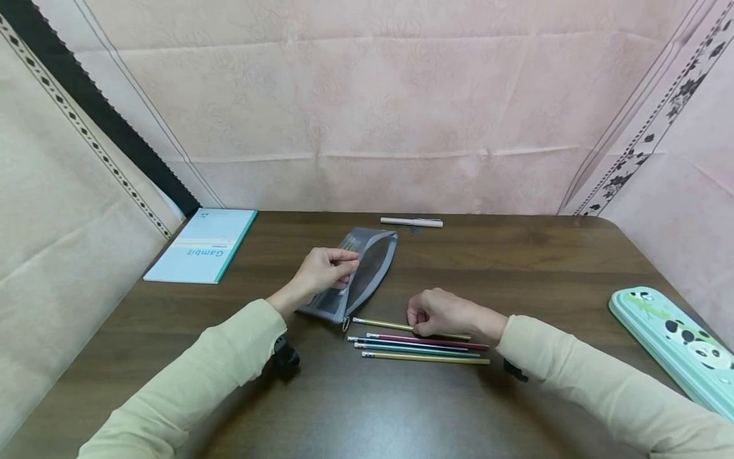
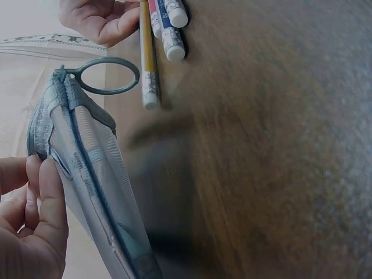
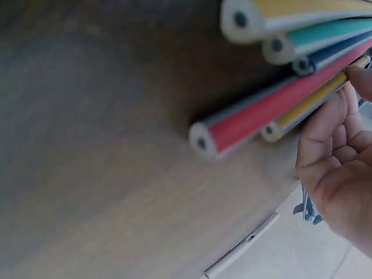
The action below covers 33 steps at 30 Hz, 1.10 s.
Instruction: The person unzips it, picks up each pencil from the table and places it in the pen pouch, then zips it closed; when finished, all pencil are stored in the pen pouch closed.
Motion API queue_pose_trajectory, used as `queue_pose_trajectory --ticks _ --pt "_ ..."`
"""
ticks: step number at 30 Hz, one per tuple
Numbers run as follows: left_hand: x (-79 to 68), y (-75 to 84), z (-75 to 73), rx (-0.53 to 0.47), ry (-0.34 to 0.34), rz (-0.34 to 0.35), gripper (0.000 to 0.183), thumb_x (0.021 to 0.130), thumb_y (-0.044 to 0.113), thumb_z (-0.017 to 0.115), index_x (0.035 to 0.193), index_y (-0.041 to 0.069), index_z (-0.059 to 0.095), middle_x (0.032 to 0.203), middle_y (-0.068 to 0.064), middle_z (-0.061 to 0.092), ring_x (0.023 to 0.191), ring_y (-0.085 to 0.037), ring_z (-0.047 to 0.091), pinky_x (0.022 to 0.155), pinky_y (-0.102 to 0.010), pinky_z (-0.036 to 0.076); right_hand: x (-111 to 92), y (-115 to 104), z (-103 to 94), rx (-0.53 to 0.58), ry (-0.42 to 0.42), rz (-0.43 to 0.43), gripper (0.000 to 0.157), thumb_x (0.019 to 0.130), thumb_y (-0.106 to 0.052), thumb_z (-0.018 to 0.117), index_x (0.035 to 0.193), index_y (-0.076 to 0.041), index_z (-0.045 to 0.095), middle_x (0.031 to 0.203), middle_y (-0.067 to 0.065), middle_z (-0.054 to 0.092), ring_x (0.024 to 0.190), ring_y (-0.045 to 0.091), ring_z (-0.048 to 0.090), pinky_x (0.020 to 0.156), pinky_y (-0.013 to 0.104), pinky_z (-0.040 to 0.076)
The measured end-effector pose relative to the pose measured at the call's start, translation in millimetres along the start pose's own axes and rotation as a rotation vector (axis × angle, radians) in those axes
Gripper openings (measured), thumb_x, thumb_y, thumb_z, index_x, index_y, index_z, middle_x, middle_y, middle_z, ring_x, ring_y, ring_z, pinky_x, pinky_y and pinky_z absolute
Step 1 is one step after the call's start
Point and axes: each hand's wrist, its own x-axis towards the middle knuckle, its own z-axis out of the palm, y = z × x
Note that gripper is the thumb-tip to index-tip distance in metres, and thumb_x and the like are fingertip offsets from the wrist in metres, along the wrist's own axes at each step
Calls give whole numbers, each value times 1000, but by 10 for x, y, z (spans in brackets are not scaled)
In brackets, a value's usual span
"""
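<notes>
My left hand [image 1: 321, 271] pinches the rim of a grey mesh zip pouch [image 1: 377, 271], whose mouth gapes open to the right. A ring-shaped zipper pull [image 2: 107, 75] hangs at its near corner. My right hand [image 1: 444, 312] has its thumb and fingers on the farthest yellow pencil [image 1: 381, 324], pinching it at mid-length in the right wrist view. Nearer to me, side by side, lie a red pencil [image 3: 250, 119], a dark blue pencil [image 3: 340, 53], a teal pencil [image 1: 418, 350] and another yellow pencil [image 1: 424, 358]. Their eraser ends point left.
A white pen [image 1: 411, 222] lies by the table's back edge. At the back left is a light blue Gambit pad [image 1: 197, 245]. A mint pencil case with pandas [image 1: 676, 344] sits at the right edge. Patterned cloth [image 1: 367, 102] hangs behind the brown table [image 1: 367, 408].
</notes>
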Motion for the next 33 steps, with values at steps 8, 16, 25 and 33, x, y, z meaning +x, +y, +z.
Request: queue_pose_trajectory --ticks 8,16,25,33 --pt "3 13 2 6 4 -7 31 92 14 62 120 1 63 86 -5 61 66 -9 55 68 -27 58 -145 87 -162 -183 118 -85 14 80 3 63 76 -10 59 67 -6 54 59 1 44 51 18 40" --pt "13 4 10 5 -5 5 32 92 13 61 121 0 62 85 -4 61 65 -8 54 67 -26 58 -166 171 -249 117 315 4 8 85 6 59 93 4 61 76 5 62 68 8 54 57 21 50" --pt "15 14 27 5 -6 -2 31 92 13 61 121 1 62 85 -4 61 66 -8 55 69 -28 58 65 20 -221 873 163 258 30 96 -7 48 119 11 40 82 4 58 67 11 59 62 20 53" --pt "12 25 37 15 3 0 31 92 13 61 120 1 63 86 -5 61 65 -8 55 68 -27 58 382 -109 -136 998 58 303 27 99 -10 44 119 7 41 85 5 57 66 10 63 62 19 54"
